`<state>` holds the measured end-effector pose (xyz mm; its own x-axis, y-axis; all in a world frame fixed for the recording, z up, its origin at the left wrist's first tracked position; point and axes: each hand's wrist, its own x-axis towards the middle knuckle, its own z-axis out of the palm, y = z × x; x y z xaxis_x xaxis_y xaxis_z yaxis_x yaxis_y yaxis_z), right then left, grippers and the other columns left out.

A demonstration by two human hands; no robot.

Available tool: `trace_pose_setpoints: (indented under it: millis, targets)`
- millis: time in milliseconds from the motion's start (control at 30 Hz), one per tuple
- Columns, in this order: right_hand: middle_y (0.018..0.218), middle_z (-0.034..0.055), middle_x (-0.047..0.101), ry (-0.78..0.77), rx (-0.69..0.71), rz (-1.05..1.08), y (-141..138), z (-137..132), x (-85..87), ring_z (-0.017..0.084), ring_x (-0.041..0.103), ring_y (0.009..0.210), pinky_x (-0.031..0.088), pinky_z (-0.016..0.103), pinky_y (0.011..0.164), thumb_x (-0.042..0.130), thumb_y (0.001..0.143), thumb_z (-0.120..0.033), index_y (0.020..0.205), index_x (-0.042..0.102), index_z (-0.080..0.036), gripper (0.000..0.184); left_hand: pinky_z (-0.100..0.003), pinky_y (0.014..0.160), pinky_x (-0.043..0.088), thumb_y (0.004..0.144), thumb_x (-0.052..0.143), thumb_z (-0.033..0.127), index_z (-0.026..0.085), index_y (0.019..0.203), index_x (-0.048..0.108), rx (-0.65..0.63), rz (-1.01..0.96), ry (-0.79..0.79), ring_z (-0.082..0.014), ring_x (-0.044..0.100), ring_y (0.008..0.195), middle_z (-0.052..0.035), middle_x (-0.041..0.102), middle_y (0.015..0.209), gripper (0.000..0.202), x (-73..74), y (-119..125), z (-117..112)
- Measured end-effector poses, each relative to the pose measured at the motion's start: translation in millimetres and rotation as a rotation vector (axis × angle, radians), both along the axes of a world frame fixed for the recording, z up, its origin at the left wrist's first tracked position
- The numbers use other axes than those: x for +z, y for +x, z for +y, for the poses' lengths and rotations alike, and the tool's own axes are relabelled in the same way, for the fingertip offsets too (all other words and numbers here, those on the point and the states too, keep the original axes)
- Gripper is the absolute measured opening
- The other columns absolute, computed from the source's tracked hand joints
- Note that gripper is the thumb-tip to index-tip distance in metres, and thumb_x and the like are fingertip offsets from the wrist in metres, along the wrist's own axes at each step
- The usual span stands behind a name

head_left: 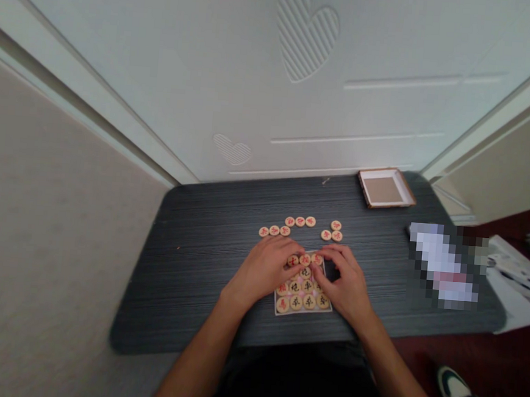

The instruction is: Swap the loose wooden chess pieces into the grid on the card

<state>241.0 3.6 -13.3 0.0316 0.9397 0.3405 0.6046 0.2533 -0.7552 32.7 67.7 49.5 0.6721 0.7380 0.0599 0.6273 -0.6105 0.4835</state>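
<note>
Three discs (305,260), their row's long axis running left-right, are pinched between left hand (266,267) and right hand (349,284) atop one tray (302,312); nine loose discs (300,222) are spread beyond on the tabletop (194,278).

Left hand (264,269), right hand (348,287) hold red-marked discs (305,260) at tray (302,313).

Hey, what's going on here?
Someone's left hand and right hand touch opposite ends of a row of three marked discs at the far side of a small tray. More discs lie in it. Nine loose discs sit beyond on the dark table, with an open box at the back right.
</note>
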Motion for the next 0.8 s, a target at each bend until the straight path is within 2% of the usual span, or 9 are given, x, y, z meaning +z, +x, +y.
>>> trace_pose_setpoints:
  millis: [467, 800]
  targets:
    - [0.114, 0.0081, 0.066, -0.005, 0.012, 0.006, 0.0, 0.0, -0.1, 0.025, 0.066, 0.109, 0.056, 0.042, 0.099, 0.069, 0.091, -0.026, 0.112, 0.069, -0.027, 0.021, -0.038, 0.092, 0.052, 0.092, 0.075, 0.032, 0.025, 0.109, 0.07, 0.023, 0.006, -0.018, -0.0235, 0.068, 0.103, -0.0031, 0.074, 0.109, 0.019, -1.5, -7.7, 0.2]
    - [0.122, 0.009, 0.064, -0.026, 0.038, 0.006, 0.8, 1.1, 1.9, 0.027, 0.065, 0.116, 0.055, 0.046, 0.104, 0.073, 0.089, -0.032, 0.124, 0.067, -0.029, 0.035, -0.039, 0.094, 0.052, 0.093, 0.074, 0.033, 0.025, 0.111, 0.07, 0.028, -0.006, -0.029, -0.0235, 0.068, 0.105, -0.0036, 0.075, 0.112, 0.02, -3.9, -8.4, 0.5]
